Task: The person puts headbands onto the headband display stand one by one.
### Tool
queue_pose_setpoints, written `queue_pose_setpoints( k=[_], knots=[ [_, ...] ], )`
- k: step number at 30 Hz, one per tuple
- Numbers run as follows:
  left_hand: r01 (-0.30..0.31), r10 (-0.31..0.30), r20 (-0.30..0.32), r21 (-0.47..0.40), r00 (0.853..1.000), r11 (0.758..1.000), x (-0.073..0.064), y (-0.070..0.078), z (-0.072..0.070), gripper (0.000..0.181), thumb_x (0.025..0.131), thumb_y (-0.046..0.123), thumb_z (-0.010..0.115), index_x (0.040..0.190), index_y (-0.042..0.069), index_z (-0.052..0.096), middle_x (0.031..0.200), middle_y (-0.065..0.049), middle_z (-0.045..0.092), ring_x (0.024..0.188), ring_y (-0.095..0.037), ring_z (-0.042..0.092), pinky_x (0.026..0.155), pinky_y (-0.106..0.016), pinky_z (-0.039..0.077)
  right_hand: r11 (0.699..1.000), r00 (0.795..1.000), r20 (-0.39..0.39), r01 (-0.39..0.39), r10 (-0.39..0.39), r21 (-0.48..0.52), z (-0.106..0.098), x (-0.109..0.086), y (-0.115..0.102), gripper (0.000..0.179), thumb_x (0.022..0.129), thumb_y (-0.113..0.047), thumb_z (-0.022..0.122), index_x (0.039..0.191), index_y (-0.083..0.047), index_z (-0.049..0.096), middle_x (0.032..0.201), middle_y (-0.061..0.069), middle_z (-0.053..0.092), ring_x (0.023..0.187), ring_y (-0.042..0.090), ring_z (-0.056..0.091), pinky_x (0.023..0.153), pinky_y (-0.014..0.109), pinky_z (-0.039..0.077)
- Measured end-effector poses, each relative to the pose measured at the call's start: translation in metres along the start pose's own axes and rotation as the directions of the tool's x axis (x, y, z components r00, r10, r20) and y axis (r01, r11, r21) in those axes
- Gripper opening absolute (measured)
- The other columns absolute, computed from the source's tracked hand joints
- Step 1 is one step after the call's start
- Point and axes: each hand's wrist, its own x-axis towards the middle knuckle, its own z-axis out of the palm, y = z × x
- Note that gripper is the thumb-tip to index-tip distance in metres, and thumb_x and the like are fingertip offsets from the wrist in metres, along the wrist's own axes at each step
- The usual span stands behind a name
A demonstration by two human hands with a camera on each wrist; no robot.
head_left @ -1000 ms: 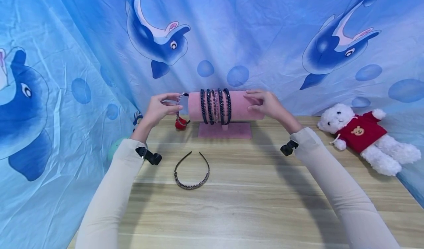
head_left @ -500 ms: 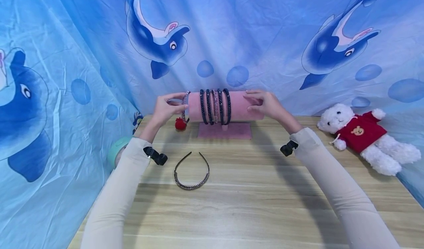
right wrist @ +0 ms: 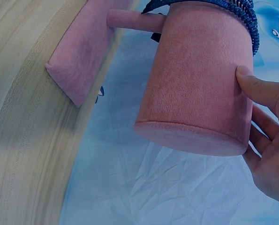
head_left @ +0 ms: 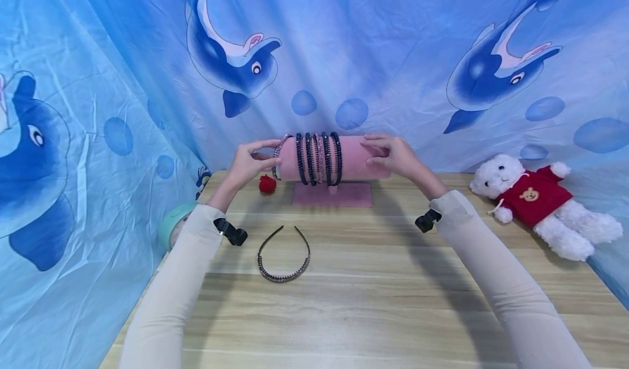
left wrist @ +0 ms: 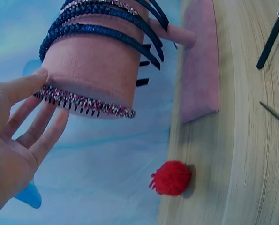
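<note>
A pink plush-covered headband display stand (head_left: 351,159) has a horizontal roll on a short post and flat base (head_left: 356,195). Several dark blue beaded headbands (head_left: 301,161) and one pinkish glittery one sit round its middle. At the roll's left end, my left hand (head_left: 247,162) pinches a silver-pink rhinestone headband (left wrist: 83,102) between thumb and fingers. That band lies across the roll's end edge, its toothed inner side showing in the left wrist view. My right hand (head_left: 399,156) grips the roll near its right end, thumb in front and fingers behind.
Another beaded headband (head_left: 283,278) lies on the wooden table (head_left: 354,314), nearer than the stand. A red pompom (head_left: 267,184) rests left of the base. At the right lies a white teddy bear (head_left: 533,200) in a red sweater; a mint-green object (head_left: 172,221) is partly behind the left sleeve.
My left hand has moved right, bringing the rhinestone headband from beside the roll onto its left end. The right hand has stayed on the roll.
</note>
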Motion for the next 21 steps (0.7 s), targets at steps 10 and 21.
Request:
queue_pose_setpoints(
  k=[10, 21],
  knots=[
    [-0.070, 0.050, 0.142, 0.145, 0.989, 0.987, -0.0048, 0.0016, -0.0087, 0.071, 0.086, 0.002, 0.080, 0.149, 0.025, 0.054, 0.155, -0.011, 0.051, 0.105, -0.033, 0.073, 0.077, -0.030, 0.064, 1.000, 1.000, 0.002, -0.005, 0.005, 0.004, -0.0018, -0.0003, -0.0021, 0.051, 0.084, -0.004, 0.081, 0.133, -0.002, 0.066, 0.146, 0.019, 0.058, 0.144, 0.038, 0.045, 0.121, 0.053, 0.036],
    [-0.189, 0.154, 0.174, 0.208, 0.973, 0.960, -0.0037, 0.0028, -0.0050, 0.074, 0.085, -0.011, 0.075, 0.150, 0.016, 0.052, 0.162, -0.005, 0.041, 0.102, -0.039, 0.073, 0.079, -0.027, 0.064, 1.000, 1.000, 0.019, -0.022, 0.022, 0.011, -0.0007, -0.0003, -0.0003, 0.050, 0.085, -0.003, 0.080, 0.133, -0.003, 0.065, 0.148, 0.018, 0.057, 0.143, 0.038, 0.046, 0.116, 0.052, 0.043]
  ],
)
